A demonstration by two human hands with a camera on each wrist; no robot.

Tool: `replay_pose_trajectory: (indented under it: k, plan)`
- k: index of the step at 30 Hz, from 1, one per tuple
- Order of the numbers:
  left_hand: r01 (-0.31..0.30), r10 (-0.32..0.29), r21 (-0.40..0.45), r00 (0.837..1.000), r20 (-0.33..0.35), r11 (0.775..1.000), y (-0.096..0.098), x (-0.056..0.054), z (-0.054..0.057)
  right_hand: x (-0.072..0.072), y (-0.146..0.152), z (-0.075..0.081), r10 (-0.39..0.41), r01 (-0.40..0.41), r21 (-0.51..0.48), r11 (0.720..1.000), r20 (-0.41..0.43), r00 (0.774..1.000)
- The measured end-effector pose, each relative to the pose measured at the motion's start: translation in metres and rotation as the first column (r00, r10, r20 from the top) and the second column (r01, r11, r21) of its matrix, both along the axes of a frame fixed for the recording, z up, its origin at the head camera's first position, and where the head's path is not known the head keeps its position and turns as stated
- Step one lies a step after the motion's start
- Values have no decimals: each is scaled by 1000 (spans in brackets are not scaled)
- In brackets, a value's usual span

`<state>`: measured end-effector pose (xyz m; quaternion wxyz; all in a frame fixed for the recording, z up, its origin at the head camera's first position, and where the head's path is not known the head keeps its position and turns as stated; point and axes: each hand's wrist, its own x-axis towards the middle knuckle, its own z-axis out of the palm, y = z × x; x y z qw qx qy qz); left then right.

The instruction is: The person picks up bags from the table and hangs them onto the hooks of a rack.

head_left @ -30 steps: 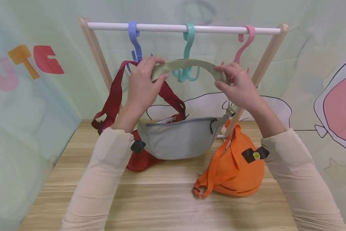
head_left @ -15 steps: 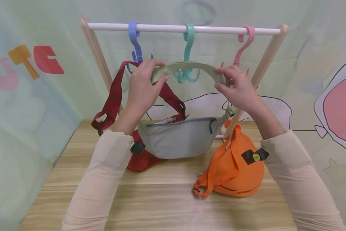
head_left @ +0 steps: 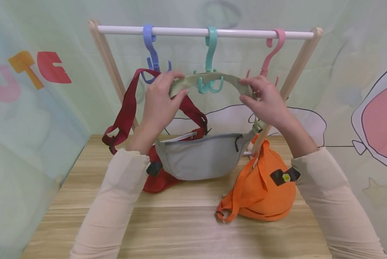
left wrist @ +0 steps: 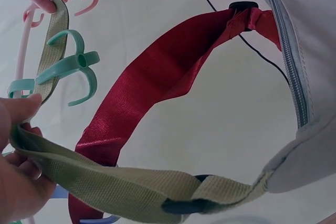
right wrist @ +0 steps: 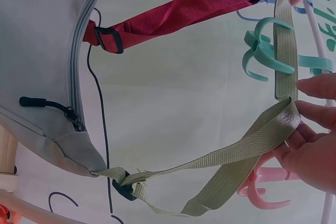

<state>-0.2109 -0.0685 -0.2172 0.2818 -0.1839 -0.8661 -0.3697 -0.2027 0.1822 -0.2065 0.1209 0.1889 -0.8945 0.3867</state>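
Note:
A grey waist bag (head_left: pixel 199 158) hangs by its sage-green webbing strap (head_left: pixel 206 76), which both hands hold up in an arch. My left hand (head_left: pixel 162 95) pinches the strap's left side between thumb and fingers. My right hand (head_left: pixel 266 95) pinches its right side the same way. Between the hands, the strap crosses the teal hook (head_left: pixel 210 84), with front prongs showing before the webbing. In the left wrist view, the teal hook (left wrist: pixel 79 64) overlaps the strap. The right wrist view shows the bag's black zip pull (right wrist: pixel 44 103) and the strap's dark buckle (right wrist: pixel 123 186).
A red bag's strap (head_left: pixel 128 100) loops over the blue hook (head_left: pixel 152 54) at left; its body lies behind the grey bag. A pink hook (head_left: pixel 274 50) hangs at right from the white rail (head_left: pixel 180 31). An orange bag (head_left: pixel 271 187) rests on the wooden table (head_left: pixel 180 230) by the right post.
Both hands have lowered the strap slightly. The teal hook's prongs, formerly below or behind the webbing, now show in front of it. The red and orange bags stay put.

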Motion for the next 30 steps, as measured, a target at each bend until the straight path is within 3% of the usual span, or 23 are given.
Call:
replay_pose_trajectory:
  k: [15,30]
  plan:
    - [27,-26,8,998,-55,1000,-1,0,-8,-1,1,-5,25,-25,-21,999,0,1000]
    - [8,-8,-3,1000,10,1000,1,0,-14,-2,2,-14,32,-32,-10,999,-9,999]
